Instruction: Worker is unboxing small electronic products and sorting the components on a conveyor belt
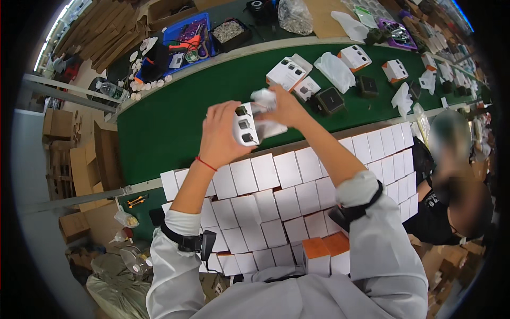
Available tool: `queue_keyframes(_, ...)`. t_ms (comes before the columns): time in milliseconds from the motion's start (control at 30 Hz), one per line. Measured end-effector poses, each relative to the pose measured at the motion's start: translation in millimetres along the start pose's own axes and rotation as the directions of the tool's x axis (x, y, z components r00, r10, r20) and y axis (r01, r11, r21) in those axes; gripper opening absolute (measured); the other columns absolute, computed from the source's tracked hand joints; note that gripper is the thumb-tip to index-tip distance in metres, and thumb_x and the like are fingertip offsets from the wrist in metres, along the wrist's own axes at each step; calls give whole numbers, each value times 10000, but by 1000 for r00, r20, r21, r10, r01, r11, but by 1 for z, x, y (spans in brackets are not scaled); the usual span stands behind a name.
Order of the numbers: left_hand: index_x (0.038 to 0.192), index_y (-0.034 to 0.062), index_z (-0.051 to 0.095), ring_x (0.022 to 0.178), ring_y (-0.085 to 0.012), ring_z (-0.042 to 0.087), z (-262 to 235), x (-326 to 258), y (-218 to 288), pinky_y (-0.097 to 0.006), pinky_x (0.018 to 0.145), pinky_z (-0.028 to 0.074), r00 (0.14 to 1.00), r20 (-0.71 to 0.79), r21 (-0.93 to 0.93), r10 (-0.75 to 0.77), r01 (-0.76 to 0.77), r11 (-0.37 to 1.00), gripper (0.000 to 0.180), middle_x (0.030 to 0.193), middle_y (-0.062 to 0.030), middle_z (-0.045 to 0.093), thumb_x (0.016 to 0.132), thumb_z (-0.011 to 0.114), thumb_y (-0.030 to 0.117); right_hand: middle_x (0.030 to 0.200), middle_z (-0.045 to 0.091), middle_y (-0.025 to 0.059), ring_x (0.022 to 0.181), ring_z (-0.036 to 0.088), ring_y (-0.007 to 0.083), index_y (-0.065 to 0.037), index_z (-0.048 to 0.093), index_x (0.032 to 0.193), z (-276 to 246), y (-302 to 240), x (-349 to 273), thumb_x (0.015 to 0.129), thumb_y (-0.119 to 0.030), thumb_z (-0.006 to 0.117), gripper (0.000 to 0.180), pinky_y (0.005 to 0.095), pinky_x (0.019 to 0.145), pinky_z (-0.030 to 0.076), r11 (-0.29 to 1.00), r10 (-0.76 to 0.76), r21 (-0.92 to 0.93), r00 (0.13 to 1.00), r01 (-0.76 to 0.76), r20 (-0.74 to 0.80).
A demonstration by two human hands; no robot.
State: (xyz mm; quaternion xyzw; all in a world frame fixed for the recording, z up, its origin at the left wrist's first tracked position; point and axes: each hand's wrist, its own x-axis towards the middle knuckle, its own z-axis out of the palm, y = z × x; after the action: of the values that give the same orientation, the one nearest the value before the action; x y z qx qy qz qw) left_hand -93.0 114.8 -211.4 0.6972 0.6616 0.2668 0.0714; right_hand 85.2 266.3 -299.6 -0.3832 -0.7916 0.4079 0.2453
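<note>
Over the green conveyor belt [159,127], my left hand [219,135] grips a small white box [245,125] printed with pictures of dark square devices. Its fingers wrap round the box's left side. Close to the box's right side is my right hand [287,110], its fingers curled and smeared by motion. At those fingertips shows a blurred, crumpled whitish thing [264,99], too unclear to name. A pale flap or panel [272,129] sticks out below the right hand, beside the box.
Rows of white boxes [265,204] stand between me and the belt. Beyond my right hand lie printed boxes [287,73], a dark square device [329,100] and a white bag [336,72]. A blue tool tray [186,40] stands at the back left. Another person [451,186] sits at the right.
</note>
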Motion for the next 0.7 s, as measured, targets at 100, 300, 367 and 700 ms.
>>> queue_keyframes(100,1406,77,542,1343,-403,505,2,5,-44,-590,1114,433,983,70,-75,-167,172,982,986,1419,-160,576,558,984,320,1181,734,235,1123,711,369,36,661,1243,-21,25,41,667,-393,966,780,455,1001,535,995,95,28,995,-95,7)
queue_keyframes(300,1590,51,395,1520,-411,348,15,19,-71,-762,1142,289,972,-149,529,-180,232,816,953,1668,-159,372,816,880,322,1293,678,311,1178,680,445,83,490,1444,-84,3,51,815,-554,837,960,475,1010,546,889,-86,-453,996,59,-39)
queue_keyframes(367,1512,66,530,1471,-331,457,16,-6,7,-615,1201,320,998,52,-84,-18,23,996,691,1576,-137,518,899,797,237,1240,715,271,1151,688,447,64,527,1428,-144,-46,-18,831,-541,833,903,476,1010,549,945,99,-326,944,9,315)
queue_keyframes(700,1540,45,488,1492,-330,444,31,-124,190,-419,1252,334,849,511,-723,132,342,600,914,1579,-166,509,749,918,202,1420,620,239,1229,649,427,-33,348,1574,-206,-114,-290,743,-337,909,1048,500,1030,525,791,562,-492,751,-364,347)
